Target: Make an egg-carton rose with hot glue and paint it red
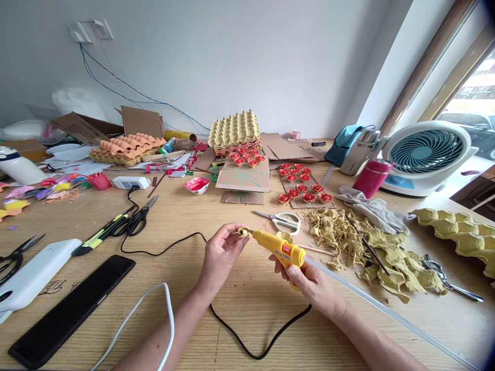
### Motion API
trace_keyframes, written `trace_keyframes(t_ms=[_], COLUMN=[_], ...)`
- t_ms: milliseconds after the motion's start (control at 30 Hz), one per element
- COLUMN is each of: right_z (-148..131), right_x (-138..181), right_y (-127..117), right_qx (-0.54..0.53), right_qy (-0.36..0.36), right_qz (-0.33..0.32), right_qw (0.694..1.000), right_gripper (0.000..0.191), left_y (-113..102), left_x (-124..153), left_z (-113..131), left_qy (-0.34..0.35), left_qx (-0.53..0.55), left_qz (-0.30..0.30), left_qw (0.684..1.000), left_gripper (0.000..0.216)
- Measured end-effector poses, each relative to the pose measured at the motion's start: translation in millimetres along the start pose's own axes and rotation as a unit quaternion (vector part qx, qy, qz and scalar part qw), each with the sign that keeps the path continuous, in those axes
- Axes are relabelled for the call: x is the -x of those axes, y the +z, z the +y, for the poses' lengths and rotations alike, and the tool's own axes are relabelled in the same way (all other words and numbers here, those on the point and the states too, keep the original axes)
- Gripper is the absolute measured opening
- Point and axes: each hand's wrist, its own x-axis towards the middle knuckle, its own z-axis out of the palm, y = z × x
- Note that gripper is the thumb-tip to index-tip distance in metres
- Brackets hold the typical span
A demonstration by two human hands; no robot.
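Observation:
My right hand (305,281) is wrapped round a yellow hot glue gun (276,245), and a long clear glue stick (379,304) trails out of its back end. Pinched in the fingers of my left hand (224,250) is a small curled piece of yellow egg carton (243,232). The gun's nozzle (251,232) meets or nearly meets this piece; I cannot tell whether they touch. Just behind the gun lie white-handled scissors (286,222) and another small yellow carton piece (285,236), partly hidden.
Torn yellow carton scraps (336,232) spread at right, near a yellow egg tray (460,232) and a fan (425,157). Red carton roses (301,188) sit on cardboard behind. At left are black scissors (141,219), a utility knife (104,230) and a black tablet-like slab (73,309). The gun's black cord (255,355) loops in front.

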Motion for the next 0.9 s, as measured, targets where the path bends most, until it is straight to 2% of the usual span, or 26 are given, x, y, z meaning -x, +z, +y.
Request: trace_keyframes(t_ms=[700,900], right_z=[-6.3,-5.4], right_x=[-2.6,-7.5], right_y=[-0.1,2.0], right_qx=[0.003,0.086], right_qy=[-0.033,-0.048], right_qz=[-0.008,-0.005], right_qw=[0.999,0.995], right_gripper=[0.045,0.047], left_y=[-1.1,-3.7], left_x=[0.7,2.8], left_z=[-1.6,-4.0], left_qy=[0.007,0.087], left_qx=[-0.034,-0.113], left_qz=[0.006,-0.022], left_qw=[0.999,0.99], left_gripper=[0.034,0.022])
